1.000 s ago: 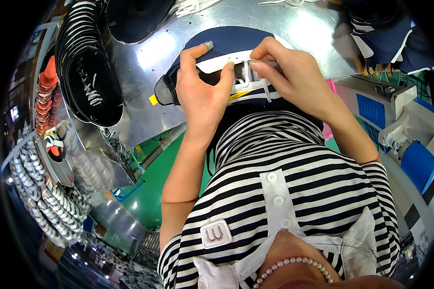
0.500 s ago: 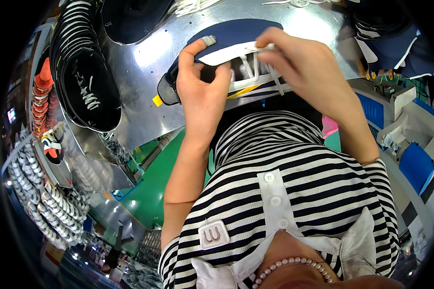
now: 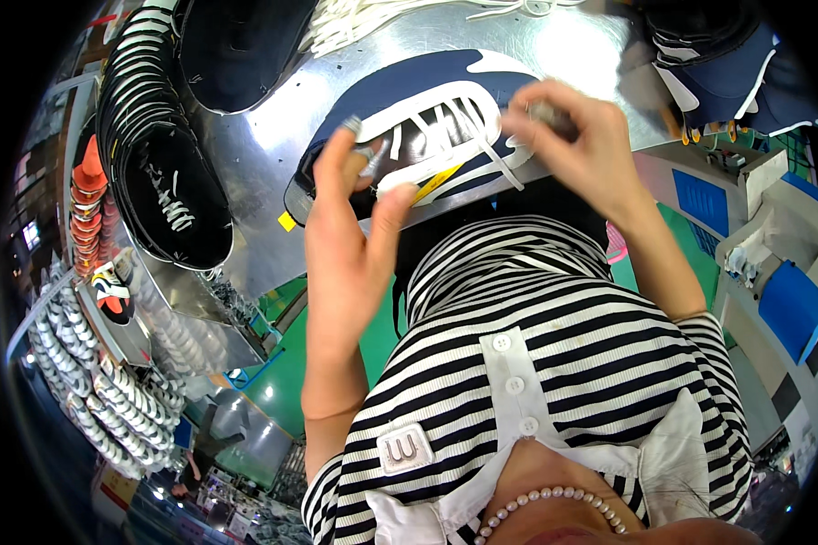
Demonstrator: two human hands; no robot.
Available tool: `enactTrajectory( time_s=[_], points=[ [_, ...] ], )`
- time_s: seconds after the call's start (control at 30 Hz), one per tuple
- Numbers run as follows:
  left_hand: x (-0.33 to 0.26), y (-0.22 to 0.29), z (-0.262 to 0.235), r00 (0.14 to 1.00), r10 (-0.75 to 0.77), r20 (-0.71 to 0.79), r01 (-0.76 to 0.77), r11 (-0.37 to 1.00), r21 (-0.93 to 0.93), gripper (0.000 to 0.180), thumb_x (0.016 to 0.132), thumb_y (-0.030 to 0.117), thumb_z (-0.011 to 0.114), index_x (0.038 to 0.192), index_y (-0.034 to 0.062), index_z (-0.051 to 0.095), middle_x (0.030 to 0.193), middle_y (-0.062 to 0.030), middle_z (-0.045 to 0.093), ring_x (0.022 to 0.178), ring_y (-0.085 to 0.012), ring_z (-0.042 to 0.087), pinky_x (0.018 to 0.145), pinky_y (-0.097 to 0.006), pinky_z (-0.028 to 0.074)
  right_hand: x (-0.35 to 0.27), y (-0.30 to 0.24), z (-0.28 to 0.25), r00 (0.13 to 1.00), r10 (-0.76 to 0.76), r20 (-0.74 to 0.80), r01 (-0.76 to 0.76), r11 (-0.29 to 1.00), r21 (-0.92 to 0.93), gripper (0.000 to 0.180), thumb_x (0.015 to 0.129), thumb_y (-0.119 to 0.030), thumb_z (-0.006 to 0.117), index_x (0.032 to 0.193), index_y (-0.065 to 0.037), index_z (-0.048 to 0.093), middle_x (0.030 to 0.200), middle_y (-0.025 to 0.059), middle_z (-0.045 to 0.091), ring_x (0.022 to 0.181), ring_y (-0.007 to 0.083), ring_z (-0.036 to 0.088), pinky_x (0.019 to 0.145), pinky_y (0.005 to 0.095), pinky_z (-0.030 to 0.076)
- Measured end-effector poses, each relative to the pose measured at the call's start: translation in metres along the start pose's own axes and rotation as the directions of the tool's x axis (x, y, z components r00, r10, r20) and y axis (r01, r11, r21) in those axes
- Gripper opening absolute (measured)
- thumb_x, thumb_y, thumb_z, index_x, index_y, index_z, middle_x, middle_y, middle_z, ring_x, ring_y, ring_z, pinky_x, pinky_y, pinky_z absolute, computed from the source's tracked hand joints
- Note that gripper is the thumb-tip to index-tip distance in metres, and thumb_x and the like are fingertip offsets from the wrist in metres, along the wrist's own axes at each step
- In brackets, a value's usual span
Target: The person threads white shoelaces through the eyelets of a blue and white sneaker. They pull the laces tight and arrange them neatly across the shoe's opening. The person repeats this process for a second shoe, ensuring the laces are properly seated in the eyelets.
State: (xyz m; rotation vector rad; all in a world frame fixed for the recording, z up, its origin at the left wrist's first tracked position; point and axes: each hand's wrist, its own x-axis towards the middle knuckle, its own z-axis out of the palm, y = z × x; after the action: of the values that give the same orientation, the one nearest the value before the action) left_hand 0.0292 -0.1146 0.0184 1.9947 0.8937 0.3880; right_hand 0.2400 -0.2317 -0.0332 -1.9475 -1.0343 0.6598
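A navy shoe upper [image 3: 373,91] with a white lace panel lies on the metal table in front of me. White lace [image 3: 441,132] crosses its opening in several rows, and one loose end hangs over the near side. My left hand [image 3: 354,204] grips the upper's left end, thumb on the near edge and curled fingers at the opening; a fingertip is wrapped in something pale. At the panel's right end, my right hand [image 3: 577,145] is closed and slightly blurred. What its fingers pinch, if anything, is hidden. A yellow tab [image 3: 286,221] sticks out at the left.
Nested black shoe uppers [image 3: 168,182] form a long stack on the left. Another dark upper [image 3: 236,50] lies behind it. Loose white laces [image 3: 364,23] are heaped at the back, and more navy uppers [image 3: 718,86] are piled at the right. Blue-and-grey bins [image 3: 791,309] stand beyond.
The upper has tilted so its laced opening faces up more. My left hand has shifted left and lower, its fingers wider apart. My right hand has moved slightly right and down.
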Motion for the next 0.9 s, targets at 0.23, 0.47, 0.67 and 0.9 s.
enactTrajectory(
  time_s=[0.23,0.47,0.67,0.9],
  points=[
    [0.024,-0.007,0.036,0.944,0.319,-0.08,-0.251,0.857,0.451,0.03,0.074,0.013,0.081,0.096,0.0017,0.064,0.088,-0.0119,0.067,0.08,-0.0262,0.065,0.074,-0.036,0.05,-0.02,-0.034,0.0,0.953,-0.3,-0.032,0.281,0.92,-0.272,0.015,0.079,-0.015,0.074,0.089,-0.012,0.064,0.062,0.0048,0.06,0.053,0.0206,0.06,0.051,0.033,0.044],
    [0.042,-0.009,0.032,0.909,0.349,-0.227,-0.269,0.909,0.319,0.025,0.077,0.009,0.079,0.093,-0.0008,0.063,0.083,-0.0129,0.066,0.073,-0.0256,0.062,0.069,-0.033,0.049,-0.063,-0.004,0.0,0.865,-0.437,0.246,0.465,0.883,-0.064,0.012,0.081,-0.022,0.071,0.079,-0.012,0.066,0.068,0.0073,0.064,0.06,0.0289,0.063,0.053,0.0386,0.048],
    [0.022,0.013,0.035,0.901,0.416,-0.126,-0.381,0.895,0.233,0.022,0.077,0.007,0.079,0.093,0.0001,0.065,0.083,-0.0114,0.065,0.073,-0.0246,0.063,0.068,-0.034,0.048,-0.003,-0.014,0.013,0.983,0.05,0.176,-0.133,0.857,0.498,0.014,0.09,-0.018,0.07,0.091,-0.004,0.069,0.078,-0.0049,0.06,0.073,0.0021,0.051,0.064,0.02,0.042],
    [0.029,0.01,0.022,0.904,0.414,-0.112,-0.349,0.861,0.37,0.028,0.077,0.007,0.078,0.102,0.0004,0.068,0.086,-0.014,0.065,0.077,-0.0303,0.063,0.069,-0.037,0.049,-0.055,-0.006,0.023,0.805,-0.135,0.577,-0.21,0.846,0.491,0.016,0.092,-0.016,0.068,0.096,-0.001,0.067,0.087,0.0001,0.066,0.081,0.0074,0.059,0.075,0.0231,0.048]
  ],
)
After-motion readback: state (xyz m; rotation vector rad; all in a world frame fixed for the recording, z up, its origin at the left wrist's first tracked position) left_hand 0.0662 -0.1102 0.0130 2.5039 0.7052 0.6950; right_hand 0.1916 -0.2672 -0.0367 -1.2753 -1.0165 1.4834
